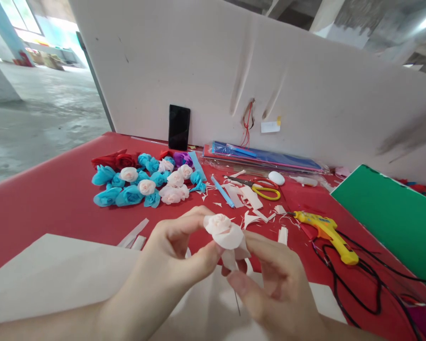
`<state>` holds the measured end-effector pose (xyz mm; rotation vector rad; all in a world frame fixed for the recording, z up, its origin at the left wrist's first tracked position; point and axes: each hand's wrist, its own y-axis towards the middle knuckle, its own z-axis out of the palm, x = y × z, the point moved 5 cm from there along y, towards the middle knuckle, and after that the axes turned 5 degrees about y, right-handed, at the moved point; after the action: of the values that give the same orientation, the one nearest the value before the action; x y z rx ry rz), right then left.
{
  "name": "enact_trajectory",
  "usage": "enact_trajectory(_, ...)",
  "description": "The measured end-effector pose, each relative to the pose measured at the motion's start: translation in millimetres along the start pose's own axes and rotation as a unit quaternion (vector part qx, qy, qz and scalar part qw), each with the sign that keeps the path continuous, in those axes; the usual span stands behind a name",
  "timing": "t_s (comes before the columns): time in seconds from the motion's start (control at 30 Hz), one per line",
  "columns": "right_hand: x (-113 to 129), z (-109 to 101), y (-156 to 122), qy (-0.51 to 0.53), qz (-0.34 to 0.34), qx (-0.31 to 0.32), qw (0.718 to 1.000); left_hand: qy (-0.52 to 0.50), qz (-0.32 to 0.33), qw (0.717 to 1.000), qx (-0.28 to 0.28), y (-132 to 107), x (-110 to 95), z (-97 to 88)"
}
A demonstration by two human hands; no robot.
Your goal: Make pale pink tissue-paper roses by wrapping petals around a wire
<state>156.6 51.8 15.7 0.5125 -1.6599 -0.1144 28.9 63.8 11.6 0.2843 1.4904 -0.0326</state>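
My left hand (pixel 170 265) and my right hand (pixel 273 289) meet low in the middle of the view, both pinched on a pale pink paper rose (pixel 224 230). The left thumb and fingers close round the bloom's left side. The right fingers grip its base and a loose petal strip hanging below. A thin wire stem (pixel 237 303) points down between the hands. Beyond lies a pile of finished paper roses (pixel 145 180) in blue, pink, red and purple on the red tabletop (pixel 49 203).
Yellow-handled scissors (pixel 262 188), a blue pen (pixel 223 192), paper scraps (pixel 250 203) and a yellow glue gun (pixel 328 232) with black cord lie to the right. A green sheet (pixel 386 218), stacked coloured paper (pixel 266 158), a black phone (pixel 179 127) against the white board, and white paper (pixel 57 274) near me.
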Motion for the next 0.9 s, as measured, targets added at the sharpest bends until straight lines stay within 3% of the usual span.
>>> enact_trajectory(0.1, -0.3, 0.8, 0.3, 0.0, -0.006, -0.013, 1.0, 0.006, 0.003, 1.0, 0.01, -0.1, 0.8, 0.9)
enact_trajectory(0.27, 1.3, -1.1, 2.8, -0.03, 0.05, -0.038, 0.998, -0.002, 0.007, 1.0, 0.011, 0.1, 3.9, 1.9)
enact_trajectory(0.43, 0.6, -1.6, 1.4, 0.025, 0.073, -0.021, 0.997, -0.087, -0.039, 0.995, 0.034, -3.5, 14.7, 3.9)
enact_trajectory(0.67, -8.8, -0.6, -0.8, 0.08, 0.172, -0.014, 0.982, -0.159, -0.073, 0.982, 0.066, -7.5, 20.6, 8.4)
enact_trajectory(0.9, -5.9, 0.7, 0.7, 0.079, 0.138, -0.006, 0.987, -0.182, -0.079, 0.978, 0.067, -5.8, 24.3, 8.1)
